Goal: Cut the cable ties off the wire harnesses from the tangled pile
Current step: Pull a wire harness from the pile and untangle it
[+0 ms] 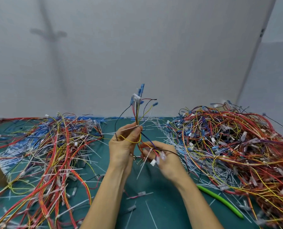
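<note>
Nearest the front edge of the green tabletop (162,212) lie loose cut tie tails, and toward the front right corner a green handle (220,200), probably the cutter, rests untouched on the mat with its working end hidden under the wires.

Above the middle of the tabletop, both bare hands hold one wire harness (138,113) up clear of the surface. The right hand (163,156) is lower and blurred; its fingers (149,153) are curled round the harness's lower end, where white connectors (154,161) and a white tie tail (141,169) hang down. The left hand (123,144) is higher, its fingers (135,131) pinched on the bundle right at a white cable tie (129,128) whose tail juts leftward. Above that pinch the wires fan upward to a white plug and blue terminals.

Farther back, a tangled pile (233,142) fills the right side as far as the back edge, and a second, flatter pile (54,146) spreads along the left side.

The step in hand looks like inspection: one harness is singled out and its ties located, with at least two not yet cut. The next move calls for freeing the right hand, taking up the cutter, and snipping at the tie's loop while the left hand keeps the bundle steady, with the blade on plastic and not on wire insulation.
</note>
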Demonstrator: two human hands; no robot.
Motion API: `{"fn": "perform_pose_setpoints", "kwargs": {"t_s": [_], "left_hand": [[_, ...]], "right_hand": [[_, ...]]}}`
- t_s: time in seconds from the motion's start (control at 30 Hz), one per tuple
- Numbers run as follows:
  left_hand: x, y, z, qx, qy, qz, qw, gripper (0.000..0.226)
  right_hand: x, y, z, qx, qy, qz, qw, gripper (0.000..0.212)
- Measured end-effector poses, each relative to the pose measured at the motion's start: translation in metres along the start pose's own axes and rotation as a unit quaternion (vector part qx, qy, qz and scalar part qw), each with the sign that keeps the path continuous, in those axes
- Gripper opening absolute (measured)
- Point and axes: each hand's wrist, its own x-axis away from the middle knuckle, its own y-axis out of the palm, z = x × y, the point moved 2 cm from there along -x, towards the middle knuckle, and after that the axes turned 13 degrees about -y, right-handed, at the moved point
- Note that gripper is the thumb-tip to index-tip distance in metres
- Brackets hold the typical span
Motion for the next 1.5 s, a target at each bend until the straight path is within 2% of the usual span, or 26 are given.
{"fn": "perform_pose_setpoints", "kwargs": {"t_s": [0.07,0.17,0.3,0.37,0.57,0.63,0.7,0.8,0.93,1.07,1.17,1.27,1.37,1.5], "left_hand": [[0.002,0.002,0.002,-0.015,0.002,-0.026,1.0,0.017],[0.004,0.004,0.003,-0.028,-0.014,-0.075,0.997,0.02],[0.005,0.003,0.003,-0.045,-0.064,-0.091,0.993,0.026],[0.005,0.001,0.003,-0.097,-0.082,-0.085,0.988,0.025],[0.006,0.002,-0.003,-0.327,-0.084,-0.099,0.936,0.021],[0.007,0.0,-0.005,-0.366,-0.096,-0.118,0.918,0.027],[0.008,-0.002,-0.009,-0.386,-0.113,-0.143,0.904,0.021],[0.009,-0.001,-0.012,-0.41,-0.072,-0.136,0.899,0.011],[0.003,0.002,-0.007,-0.359,0.007,-0.036,0.933,0.018],[0.0,-0.003,0.003,-0.217,0.005,0.016,0.976,0.012],[-0.001,-0.007,0.005,-0.132,-0.012,0.024,0.991,0.009],[0.0,-0.005,0.005,-0.065,-0.031,0.004,0.997,0.023],[0.001,-0.003,0.006,-0.145,-0.025,-0.008,0.989,0.018],[0.003,-0.002,0.002,-0.326,-0.012,0.003,0.945,0.018]], "right_hand": [[-0.001,0.003,0.0,-0.044,0.009,0.031,0.998,0.027],[-0.001,0.004,-0.001,-0.095,0.029,0.068,0.993,0.033],[-0.002,0.003,-0.014,-0.054,-0.013,0.099,0.994,0.027],[-0.002,0.001,-0.019,-0.055,-0.036,0.132,0.989,0.024],[-0.003,-0.001,-0.015,-0.014,-0.037,0.166,0.985,0.029],[-0.005,-0.002,-0.011,-0.019,-0.024,0.2,0.979,0.019],[-0.005,-0.005,-0.008,-0.031,-0.005,0.217,0.976,0.013],[-0.004,-0.006,-0.007,-0.053,0.035,0.177,0.982,0.016],[-0.003,0.003,-0.011,-0.089,0.057,0.074,0.992,0.021],[-0.004,0.006,-0.018,-0.022,0.032,0.028,0.999,0.021],[-0.002,0.006,-0.016,0.0,0.033,0.018,0.999,0.019],[-0.002,0.003,-0.01,0.094,0.014,0.046,0.994,0.022],[-0.001,-0.002,-0.005,0.121,-0.002,0.111,0.986,0.033],[0.0,-0.006,-0.003,0.014,0.019,0.192,0.981,0.033]]}}
